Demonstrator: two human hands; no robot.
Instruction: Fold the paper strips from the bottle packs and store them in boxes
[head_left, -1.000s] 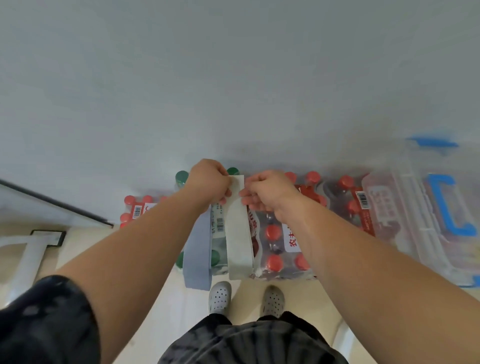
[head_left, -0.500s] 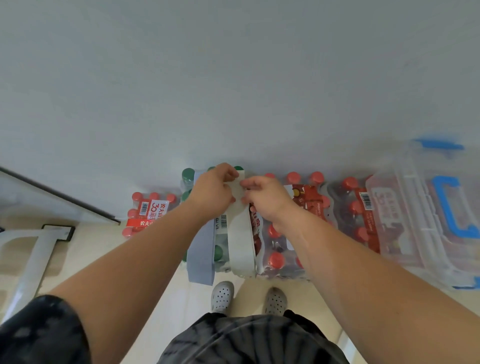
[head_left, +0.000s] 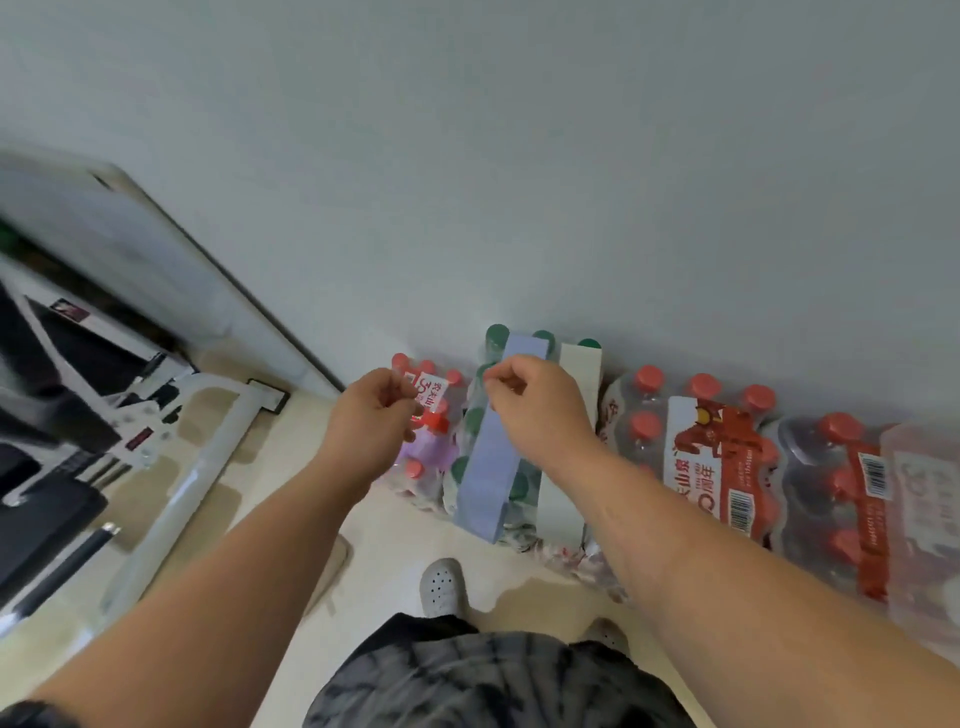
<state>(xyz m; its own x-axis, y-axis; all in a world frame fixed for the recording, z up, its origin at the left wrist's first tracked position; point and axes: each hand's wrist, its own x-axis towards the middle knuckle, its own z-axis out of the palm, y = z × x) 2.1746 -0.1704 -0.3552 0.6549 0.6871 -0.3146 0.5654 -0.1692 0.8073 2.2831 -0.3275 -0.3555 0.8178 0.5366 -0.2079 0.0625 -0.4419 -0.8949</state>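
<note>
While looked down on from head height: left hand and right hand curled thumb to forefinger, unclear whether pinching anything, right one over blue paper strip draped across green-capped bottle pack by wall. Better to pinch strip's far end, lift clear of caps, fold ends evenly.

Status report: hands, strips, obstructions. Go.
Left hand, right hand curled over packs, grip unclear. Blue strip, white strip lie across green-cap pack. No obstruction seen.
</note>
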